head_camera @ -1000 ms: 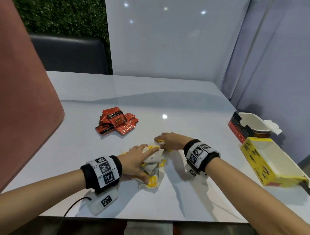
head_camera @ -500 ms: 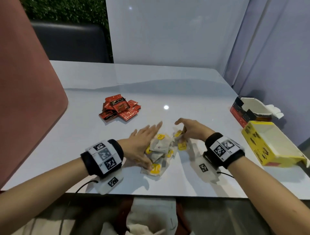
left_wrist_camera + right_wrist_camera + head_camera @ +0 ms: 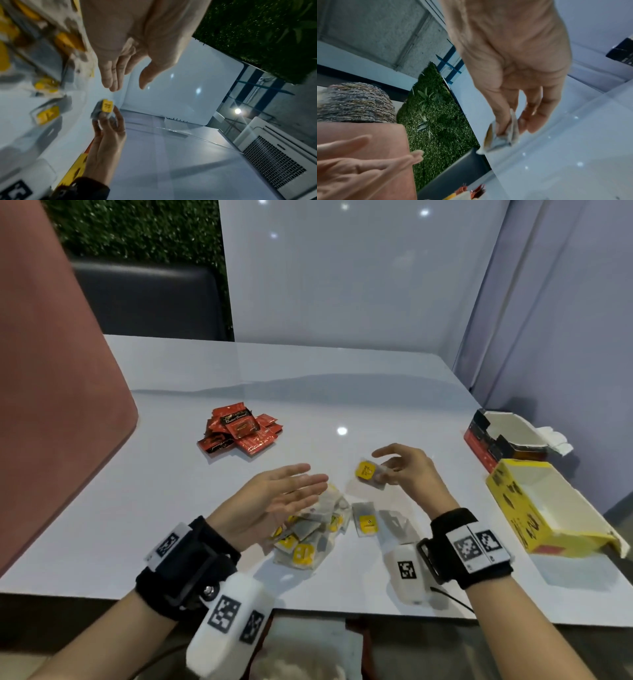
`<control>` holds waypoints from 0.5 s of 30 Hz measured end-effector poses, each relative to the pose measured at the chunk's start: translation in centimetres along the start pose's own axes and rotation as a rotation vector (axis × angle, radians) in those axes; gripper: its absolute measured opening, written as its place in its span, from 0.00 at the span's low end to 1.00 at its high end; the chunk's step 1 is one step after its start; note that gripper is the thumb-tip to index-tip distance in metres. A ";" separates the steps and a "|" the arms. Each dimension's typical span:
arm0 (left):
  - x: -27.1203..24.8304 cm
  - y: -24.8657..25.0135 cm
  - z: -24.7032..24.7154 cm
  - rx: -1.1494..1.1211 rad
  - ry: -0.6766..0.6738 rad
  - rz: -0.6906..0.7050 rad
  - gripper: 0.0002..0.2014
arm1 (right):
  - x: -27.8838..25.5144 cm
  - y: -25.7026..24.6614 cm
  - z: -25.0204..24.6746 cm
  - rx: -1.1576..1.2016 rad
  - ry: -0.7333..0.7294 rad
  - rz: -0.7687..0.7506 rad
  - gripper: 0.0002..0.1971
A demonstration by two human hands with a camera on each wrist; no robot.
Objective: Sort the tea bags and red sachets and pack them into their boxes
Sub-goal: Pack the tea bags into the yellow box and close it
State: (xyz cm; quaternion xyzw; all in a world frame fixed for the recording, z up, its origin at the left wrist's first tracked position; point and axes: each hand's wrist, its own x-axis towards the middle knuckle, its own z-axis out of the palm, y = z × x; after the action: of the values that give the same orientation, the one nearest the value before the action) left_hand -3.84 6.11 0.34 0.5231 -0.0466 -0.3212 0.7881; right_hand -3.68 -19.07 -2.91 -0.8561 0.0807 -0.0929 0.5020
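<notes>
While your right hand (image 3: 407,470) is hovering above the white table (image 3: 342,392), it is pinching a tea bag (image 3: 371,474) between thumb and fingers, the yellow tag facing you; in the left wrist view the same tea bag (image 3: 105,109) is showing at your fingertips, and the right wrist view is showing the bag (image 3: 500,136) hanging folded from the pinch. Your left hand (image 3: 270,501) is floating palm-up with the fingers straight and spread a little, holding nothing, just over the pile of tea bags (image 3: 308,535) that is lying near the table's front edge. One loose tea bag (image 3: 365,519) is lying flat just to the right of that pile, between your two wrists. Farther back and to the left, well apart from the tea bags, the red sachets (image 3: 239,429) are sitting in their own heap. At the right edge of the table the yellow box (image 3: 548,508) is lying open, and the red box (image 3: 496,440) is standing just behind it, its lid torn open; I cannot tell whether anything is lying inside either one. A pink chair back (image 3: 51,388) is filling the left side of your view.
</notes>
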 end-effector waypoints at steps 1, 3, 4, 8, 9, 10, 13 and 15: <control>0.2 -0.2 1.0 -0.007 0.024 -0.011 0.24 | -0.3 -0.4 -0.1 0.055 0.067 -0.023 0.14; 0.8 -0.7 3.0 -0.045 0.058 -0.054 0.25 | -1.3 -1.5 -0.1 0.224 0.102 -0.054 0.13; 1.1 -0.9 3.9 -0.075 0.053 -0.082 0.25 | -2.0 -2.3 0.2 0.309 0.084 -0.061 0.14; 1.6 -1.2 6.1 -0.185 -0.039 -0.125 0.15 | -4.8 -4.9 2.0 0.279 0.046 -0.104 0.16; 1.5 -1.2 6.0 -0.216 -0.026 -0.122 0.14 | -5.2 -5.5 2.0 0.227 0.049 -0.116 0.16; 1.3 -1.3 5.7 -0.250 -0.001 -0.115 0.13 | -5.3 -5.8 1.8 0.184 0.043 -0.122 0.14; 0.2 -1.4 3.7 -0.286 0.044 -0.083 0.13 | -4.5 -5.4 0.4 -0.145 -0.107 -0.060 0.09; -0.7 -1.5 2.4 -0.216 0.041 -0.076 0.14 | -3.4 -4.3 0.2 -0.536 -0.306 0.011 0.12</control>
State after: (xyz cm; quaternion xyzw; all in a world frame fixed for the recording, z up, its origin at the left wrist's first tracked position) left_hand -6.02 4.24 0.29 0.4431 0.0243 -0.3433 0.8278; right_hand -6.76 -15.98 0.51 -0.9616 0.0303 0.0643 0.2652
